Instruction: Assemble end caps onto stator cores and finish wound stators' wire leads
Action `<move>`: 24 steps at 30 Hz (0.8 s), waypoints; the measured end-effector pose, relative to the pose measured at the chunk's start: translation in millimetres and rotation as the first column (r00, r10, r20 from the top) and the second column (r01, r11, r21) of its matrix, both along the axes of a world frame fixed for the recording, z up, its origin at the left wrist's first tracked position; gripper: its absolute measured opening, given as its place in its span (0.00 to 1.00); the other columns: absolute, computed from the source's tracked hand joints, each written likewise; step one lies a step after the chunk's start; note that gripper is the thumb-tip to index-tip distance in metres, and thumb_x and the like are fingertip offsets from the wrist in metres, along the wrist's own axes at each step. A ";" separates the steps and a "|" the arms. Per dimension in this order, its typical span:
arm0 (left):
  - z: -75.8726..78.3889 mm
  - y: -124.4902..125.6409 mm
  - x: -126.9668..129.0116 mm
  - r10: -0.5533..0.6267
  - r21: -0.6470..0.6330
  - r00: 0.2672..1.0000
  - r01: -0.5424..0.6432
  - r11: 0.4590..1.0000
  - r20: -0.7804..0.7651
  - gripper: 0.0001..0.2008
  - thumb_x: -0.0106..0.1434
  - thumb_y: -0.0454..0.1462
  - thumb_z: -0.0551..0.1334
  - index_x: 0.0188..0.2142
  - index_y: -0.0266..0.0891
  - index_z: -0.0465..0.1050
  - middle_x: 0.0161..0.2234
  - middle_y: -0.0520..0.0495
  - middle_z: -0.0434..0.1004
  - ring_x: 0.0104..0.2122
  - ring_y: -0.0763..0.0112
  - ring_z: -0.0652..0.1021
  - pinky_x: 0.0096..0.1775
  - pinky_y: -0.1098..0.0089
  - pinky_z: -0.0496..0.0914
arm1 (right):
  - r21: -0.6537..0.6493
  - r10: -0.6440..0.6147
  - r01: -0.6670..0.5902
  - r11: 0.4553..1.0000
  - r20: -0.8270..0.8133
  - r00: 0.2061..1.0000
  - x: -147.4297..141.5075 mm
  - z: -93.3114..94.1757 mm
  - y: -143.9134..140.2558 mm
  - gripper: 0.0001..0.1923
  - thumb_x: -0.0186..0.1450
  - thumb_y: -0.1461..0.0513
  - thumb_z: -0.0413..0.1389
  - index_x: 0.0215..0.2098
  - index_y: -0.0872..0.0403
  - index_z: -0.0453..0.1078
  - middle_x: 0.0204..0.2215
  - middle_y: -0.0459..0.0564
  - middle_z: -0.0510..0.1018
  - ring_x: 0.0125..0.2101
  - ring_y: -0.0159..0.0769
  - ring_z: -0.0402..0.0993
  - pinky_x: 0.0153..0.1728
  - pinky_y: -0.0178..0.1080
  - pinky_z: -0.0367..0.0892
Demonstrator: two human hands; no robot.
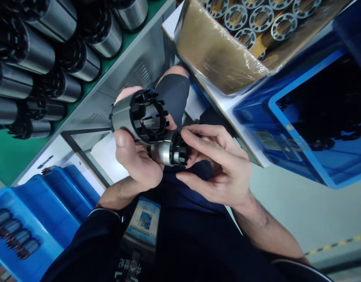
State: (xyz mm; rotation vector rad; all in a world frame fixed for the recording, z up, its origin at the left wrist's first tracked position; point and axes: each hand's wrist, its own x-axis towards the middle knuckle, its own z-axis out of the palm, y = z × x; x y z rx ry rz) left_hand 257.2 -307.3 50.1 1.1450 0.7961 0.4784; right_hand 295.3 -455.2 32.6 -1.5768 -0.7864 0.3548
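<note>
My left hand (140, 166) is wrapped round a large motor stator core (123, 115), a silver ring with a black slotted plastic liner. Its thumb presses the ring's outer side, and the open toothed end faces right. Just below the ring, a smaller silver core (162, 152) with black plastic teeth on its end lies against the left palm. My right hand (224, 168) curls round that toothed end from the right. Its index fingertip is at the top of the teeth and its thumb lies below; the other fingers are partly hidden behind.
Several lined stator cores (92, 29) stand on a green-topped bench at upper left. A plastic-lined carton (215, 58) of bare metal rings is at upper right, beside a blue bin (274, 105) of black parts. Blue trays (51, 196) with wound cores sit at lower left.
</note>
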 end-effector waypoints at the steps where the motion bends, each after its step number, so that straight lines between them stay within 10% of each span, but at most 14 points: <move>1: -0.4 0.2 0.4 0.097 0.014 0.993 -0.099 0.995 0.066 0.32 0.69 0.68 0.52 0.57 0.55 0.75 0.32 0.46 0.75 0.44 0.46 0.85 0.46 0.49 0.81 | -0.008 -0.007 0.007 1.000 -0.006 1.000 -0.5 0.0 -0.9 0.33 0.72 0.58 0.78 0.73 0.48 0.81 0.66 0.58 0.83 0.36 0.30 0.85 0.38 0.35 0.90; 6: -2.6 -0.1 -0.6 0.192 -0.022 0.950 -0.193 0.981 0.245 0.19 0.74 0.59 0.60 0.51 0.55 0.80 0.30 0.50 0.77 0.31 0.53 0.83 0.39 0.53 0.80 | 0.042 -0.077 0.075 0.996 0.052 0.996 -1.0 0.1 3.1 0.32 0.70 0.58 0.80 0.70 0.46 0.82 0.61 0.56 0.89 0.41 0.37 0.90 0.35 0.37 0.90; 11: -6.6 -1.3 -5.6 0.163 0.116 0.951 -0.199 0.973 0.264 0.22 0.81 0.60 0.54 0.44 0.54 0.80 0.30 0.48 0.77 0.39 0.53 0.86 0.46 0.54 0.82 | 0.086 -0.137 0.126 0.988 0.135 0.981 -2.6 -2.3 4.9 0.34 0.65 0.59 0.84 0.68 0.45 0.86 0.56 0.56 0.91 0.53 0.49 0.93 0.50 0.47 0.93; 17: -13.1 2.7 -19.1 0.212 0.212 0.968 -0.237 0.948 0.134 0.25 0.73 0.67 0.61 0.50 0.54 0.79 0.33 0.46 0.75 0.48 0.49 0.86 0.46 0.54 0.82 | 0.033 -0.097 0.094 0.995 0.072 0.993 -2.5 6.7 -2.1 0.35 0.63 0.62 0.84 0.67 0.46 0.87 0.59 0.58 0.89 0.46 0.43 0.92 0.44 0.42 0.93; 24: -18.5 -1.0 -16.3 0.101 0.037 0.987 -0.107 0.994 0.124 0.36 0.61 0.76 0.56 0.49 0.55 0.75 0.32 0.43 0.73 0.42 0.40 0.85 0.35 0.48 0.79 | -0.035 -0.095 0.098 0.995 0.072 0.993 -2.0 21.1 -5.1 0.31 0.65 0.61 0.83 0.65 0.46 0.88 0.53 0.57 0.88 0.45 0.43 0.90 0.37 0.40 0.90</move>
